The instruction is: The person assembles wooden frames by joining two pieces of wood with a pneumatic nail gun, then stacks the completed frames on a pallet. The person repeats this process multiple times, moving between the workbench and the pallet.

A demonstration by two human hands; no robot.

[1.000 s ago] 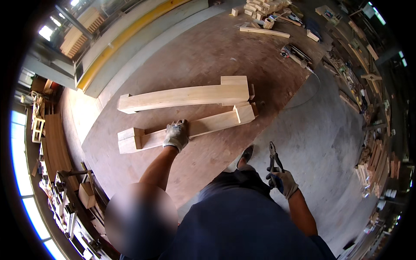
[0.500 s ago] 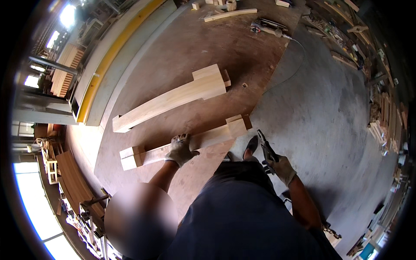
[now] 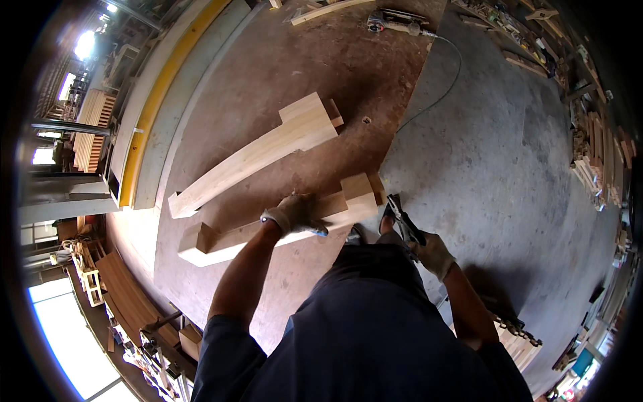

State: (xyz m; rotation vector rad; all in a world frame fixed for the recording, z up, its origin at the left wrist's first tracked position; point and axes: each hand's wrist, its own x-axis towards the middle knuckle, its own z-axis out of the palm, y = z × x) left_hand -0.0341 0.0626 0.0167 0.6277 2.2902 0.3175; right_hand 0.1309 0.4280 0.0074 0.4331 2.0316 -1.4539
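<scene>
A pale wooden beam (image 3: 244,246) with a raised block at each end lies just ahead of me. My left hand (image 3: 295,215), in a light work glove, is closed around its middle, fingers over the far edge and thumb on the near side. At the beam's right end, my gloved right hand (image 3: 435,256) grips a long, narrow black hand tool (image 3: 404,221) that points forward; its exact kind is unclear. A second, larger pale beam (image 3: 258,151), slightly curved, lies farther ahead, apart from both hands.
A power tool (image 3: 395,25) with a cord lies on the brown floor sheet (image 3: 335,60) at the far side. A long bench with a yellow strip (image 3: 157,90) runs along the left. Wood offcuts (image 3: 593,157) are piled at the right. My feet stand close behind the near beam.
My left hand has slid right along the near beam and now grips it. The beam has rolled, showing more of its near side. The right hand still holds the black tool.
</scene>
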